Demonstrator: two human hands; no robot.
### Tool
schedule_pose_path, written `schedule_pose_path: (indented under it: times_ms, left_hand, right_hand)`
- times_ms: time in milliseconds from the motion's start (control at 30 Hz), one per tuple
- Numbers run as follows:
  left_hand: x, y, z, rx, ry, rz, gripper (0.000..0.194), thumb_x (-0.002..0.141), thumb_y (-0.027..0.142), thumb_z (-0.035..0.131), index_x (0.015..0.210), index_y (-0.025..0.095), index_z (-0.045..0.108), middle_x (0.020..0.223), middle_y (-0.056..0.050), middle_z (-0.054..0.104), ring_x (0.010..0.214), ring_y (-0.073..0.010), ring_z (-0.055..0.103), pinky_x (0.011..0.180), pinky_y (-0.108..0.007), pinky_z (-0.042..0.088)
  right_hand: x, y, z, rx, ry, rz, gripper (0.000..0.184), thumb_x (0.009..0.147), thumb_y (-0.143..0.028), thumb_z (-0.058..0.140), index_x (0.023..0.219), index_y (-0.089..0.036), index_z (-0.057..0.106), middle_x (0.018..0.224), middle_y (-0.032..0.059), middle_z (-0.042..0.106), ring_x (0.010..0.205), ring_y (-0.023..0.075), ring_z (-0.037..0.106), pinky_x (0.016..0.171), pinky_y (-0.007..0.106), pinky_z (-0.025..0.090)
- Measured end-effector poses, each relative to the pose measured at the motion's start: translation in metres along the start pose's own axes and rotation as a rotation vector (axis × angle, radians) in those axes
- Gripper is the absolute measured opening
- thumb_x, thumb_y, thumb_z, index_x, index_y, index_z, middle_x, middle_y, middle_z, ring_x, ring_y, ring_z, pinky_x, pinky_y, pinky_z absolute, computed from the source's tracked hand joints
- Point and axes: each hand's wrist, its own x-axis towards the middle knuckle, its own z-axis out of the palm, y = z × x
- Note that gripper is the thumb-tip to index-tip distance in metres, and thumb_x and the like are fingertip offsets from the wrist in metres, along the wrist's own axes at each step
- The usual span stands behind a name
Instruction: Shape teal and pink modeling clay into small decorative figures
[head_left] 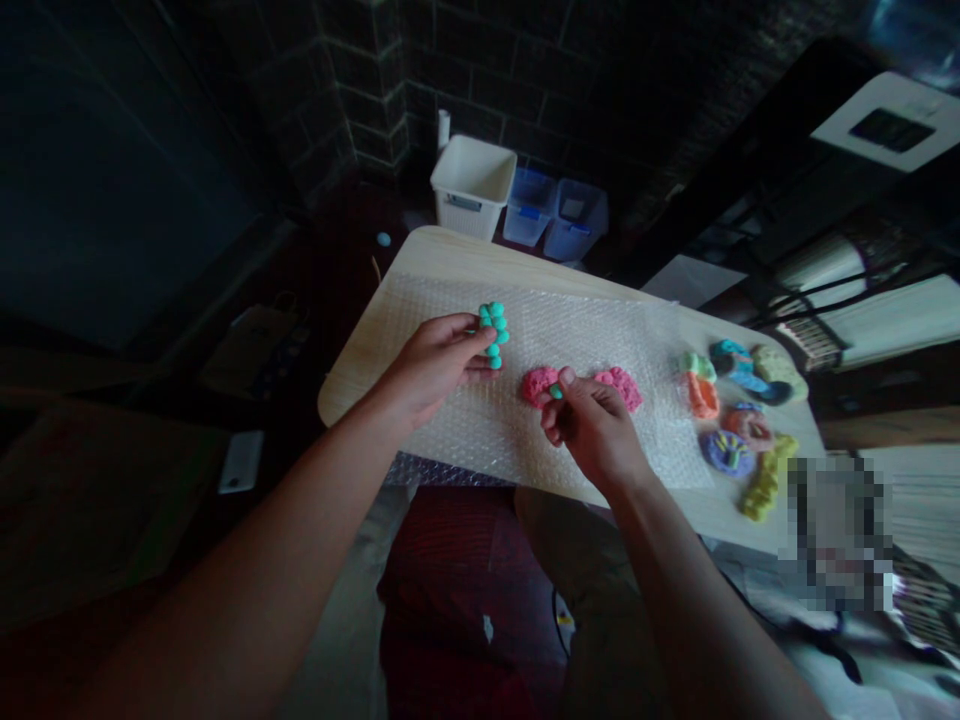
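A cluster of small green balls (496, 322), apparently stuck together, is gripped between the thumb and fingers of my left hand (439, 365) above the table. My right hand (589, 415) pinches a single small green piece (556, 391) between thumb and finger. Beneath and beside the right hand lie two pink lumpy pieces, one pink piece (536, 386) to its left and another pink piece (621, 388) to its right, partly covered by the hand. Both rest on a sheet of bubble wrap (465, 420).
Several colourful soft-looking shapes, among them a purple disc (726, 453) and a yellow strip (769, 478), lie on the right of the wooden table (442, 245). A white bin (474, 185) and two clear blue boxes (529, 205) stand beyond its far edge.
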Motion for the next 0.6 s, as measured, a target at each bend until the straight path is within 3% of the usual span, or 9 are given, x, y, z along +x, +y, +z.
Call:
schedule_pose_path:
  times_ms: [100,167,333,600]
  left_hand:
    - [0.0003,-0.0006,-0.0003,-0.005,0.002,0.009,0.005,0.094,0.019,0.073,0.092,0.014,0.074,0.091,-0.005,0.072,0.082,-0.0156,0.069,0.08,-0.033,0.062]
    - [0.0005,-0.0014,-0.0006,-0.002,0.004,0.018,0.006,0.092,0.02,0.076,0.091,0.014,0.074,0.091,-0.005,0.072,0.082,-0.0154,0.068,0.079,-0.032,0.061]
    - [0.0012,-0.0026,-0.0019,0.022,0.002,0.034,0.013,0.086,0.025,0.082,0.09,0.015,0.075,0.091,-0.004,0.072,0.083,-0.0151,0.067,0.078,-0.03,0.059]
    - [0.0024,-0.003,-0.0027,0.054,0.002,0.052,0.014,0.086,0.028,0.082,0.088,0.016,0.075,0.09,-0.005,0.071,0.081,-0.0148,0.065,0.076,-0.029,0.056]
  right_hand:
    - [0.0008,0.0016,-0.0006,-0.01,0.008,-0.069,0.025,0.072,-0.042,0.099,0.077,-0.024,0.083,0.068,-0.0016,0.072,0.053,0.0098,0.055,0.049,0.025,0.043]
    - [0.0008,0.0023,-0.0002,0.004,-0.026,-0.062,0.027,0.069,-0.032,0.102,0.089,-0.026,0.085,0.076,-0.0014,0.077,0.061,0.0114,0.062,0.056,0.026,0.05]
    - [-0.0015,0.0022,-0.0011,0.049,-0.113,0.002,0.024,0.084,-0.03,0.092,0.105,-0.024,0.083,0.095,0.0043,0.085,0.076,0.0145,0.077,0.072,0.028,0.06]
    - [-0.0039,0.0008,-0.0011,0.07,-0.23,-0.002,0.022,0.096,-0.031,0.082,0.117,-0.027,0.082,0.121,0.0056,0.084,0.094,0.0174,0.082,0.084,0.031,0.064]
